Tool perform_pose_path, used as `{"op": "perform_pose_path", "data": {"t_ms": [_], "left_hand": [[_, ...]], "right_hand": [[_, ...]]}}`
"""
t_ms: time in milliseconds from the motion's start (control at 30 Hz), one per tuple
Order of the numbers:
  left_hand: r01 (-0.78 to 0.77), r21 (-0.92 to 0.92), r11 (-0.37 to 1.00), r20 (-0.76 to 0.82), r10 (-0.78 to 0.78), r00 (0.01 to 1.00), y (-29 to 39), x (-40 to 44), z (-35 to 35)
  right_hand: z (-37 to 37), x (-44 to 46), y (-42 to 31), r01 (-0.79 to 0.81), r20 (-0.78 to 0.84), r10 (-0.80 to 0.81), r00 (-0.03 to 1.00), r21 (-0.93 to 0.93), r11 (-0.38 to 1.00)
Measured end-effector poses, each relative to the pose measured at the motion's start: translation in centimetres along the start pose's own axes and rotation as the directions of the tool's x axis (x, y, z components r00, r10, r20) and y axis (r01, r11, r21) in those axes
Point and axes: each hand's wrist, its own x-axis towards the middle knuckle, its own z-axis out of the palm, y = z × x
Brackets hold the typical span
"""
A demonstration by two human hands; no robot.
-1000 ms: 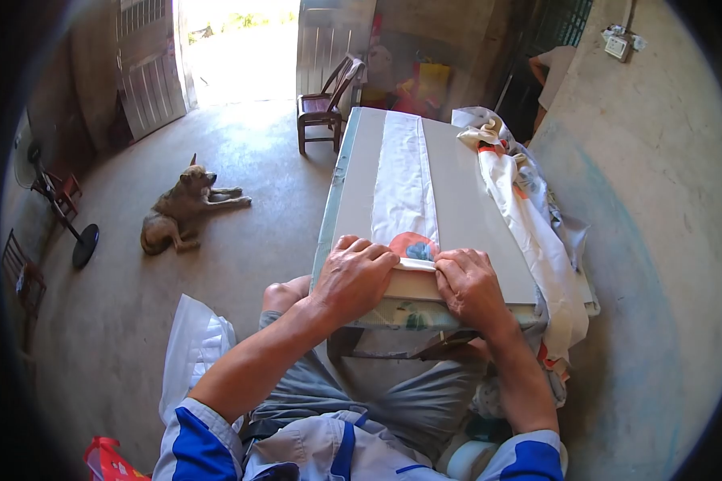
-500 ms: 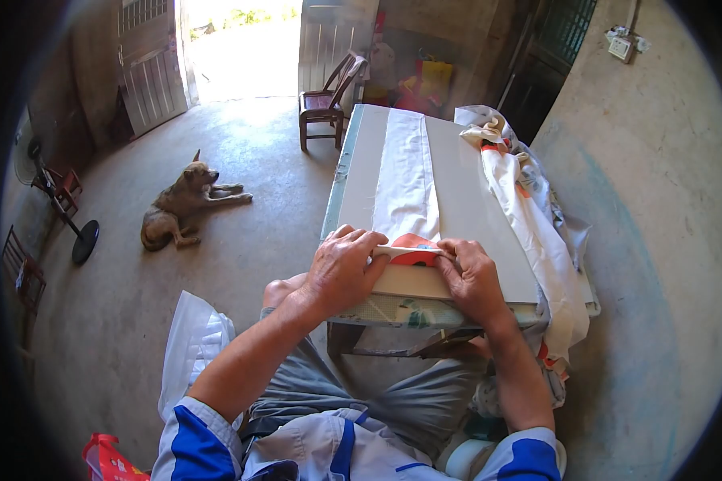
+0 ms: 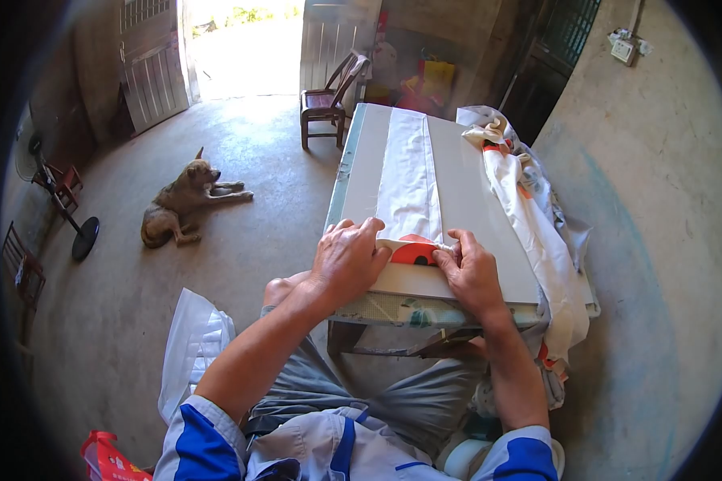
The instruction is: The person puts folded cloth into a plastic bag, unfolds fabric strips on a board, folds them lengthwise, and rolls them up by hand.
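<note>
A long strip of white fabric (image 3: 410,176) lies lengthwise on the table, its near end turned up to show a red-orange patch with a black spot. My left hand (image 3: 349,255) is at the left corner of that end, with the fabric pinched between thumb and fingers. At the opposite corner, my right hand (image 3: 468,271) grips the fabric with its thumb on top. Both hands rest at the table's near edge.
The table (image 3: 481,216) has a pile of printed white cloth (image 3: 529,216) hanging over its right side. A dog (image 3: 186,200) lies on the floor at left, near a standing fan (image 3: 85,239). A wooden chair (image 3: 322,103) stands beyond, by the open doorway. White folded material (image 3: 191,345) is beside my left arm.
The near end of the fabric now lies flatter, with more of the red-orange patch and its black spot showing. My left hand has shifted slightly, its fingers a little higher.
</note>
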Motion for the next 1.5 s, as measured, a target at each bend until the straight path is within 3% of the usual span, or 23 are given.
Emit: {"op": "perform_pose_path", "data": {"t_ms": [167, 267, 367, 467, 567, 667, 900, 1100, 1200, 1300, 1400, 1500], "left_hand": [[0.069, 0.049, 0.996, 0.071, -0.072, 0.995, 0.1, 0.9, -0.3], [0.072, 0.052, 0.996, 0.098, -0.077, 0.992, -0.3, 1.2, -0.3], [0.087, 0.071, 0.994, 0.111, -0.094, 0.989, -0.4, 1.2, -0.5], [0.085, 0.062, 0.994, 0.106, -0.091, 0.99, -0.3, 1.3, -0.3], [0.073, 0.055, 0.996, 0.09, -0.078, 0.993, -0.5, 1.0, 0.0], [0.061, 0.046, 0.997, 0.075, -0.064, 0.995, -0.6, 1.1, 0.2], [0.066, 0.064, 0.996, 0.095, -0.072, 0.993, -0.3, 0.9, -0.2], [0.004, 0.254, 0.967, 0.145, -0.043, 0.988, 2.1, 1.1, -1.7], [-0.303, 0.291, 0.908, -0.016, 0.321, 0.947, 2.8, 0.7, 0.1], [-0.35, -0.098, 0.932, 0.125, 0.36, 0.924, 4.9, -0.6, 1.6], [-0.32, -0.173, 0.932, 0.197, 0.351, 0.915, 5.3, -1.1, 3.1], [-0.24, -0.064, 0.969, 0.204, 0.248, 0.947, 4.9, -1.8, 3.0]], "right_hand": [[-0.4, 0.3, -0.9, -0.153, 0.074, 0.157, 0.985, -0.051, 0.987], [-0.4, 0.3, -1.3, -0.162, 0.057, 0.169, 0.984, -0.116, 0.98], [-0.1, -0.2, -1.8, 0.042, -0.011, -0.048, 0.999, -0.313, 0.949], [1.2, -1.0, -3.2, 0.312, 0.06, -0.307, 0.95, -0.26, 0.914], [2.8, -2.1, -4.8, 0.474, 0.207, -0.434, 0.877, -0.226, 0.851], [2.6, -2.7, -5.3, 0.389, 0.284, -0.334, 0.899, -0.166, 0.906], [-0.1, -3.0, -1.8, 0.27, 0.389, -0.143, 0.91, -0.294, 0.917], [-0.4, -2.7, -1.6, 0.3, 0.41, -0.153, 0.899, -0.322, 0.898], [-0.2, -2.8, -1.3, 0.306, 0.393, -0.17, 0.904, -0.317, 0.898], [-0.2, -2.9, -1.1, 0.295, 0.403, -0.154, 0.902, -0.315, 0.902], [0.0, -3.0, -1.2, 0.324, 0.363, -0.211, 0.908, -0.286, 0.902], [-0.1, -2.9, -1.0, 0.334, 0.371, -0.212, 0.904, -0.303, 0.893]]}}
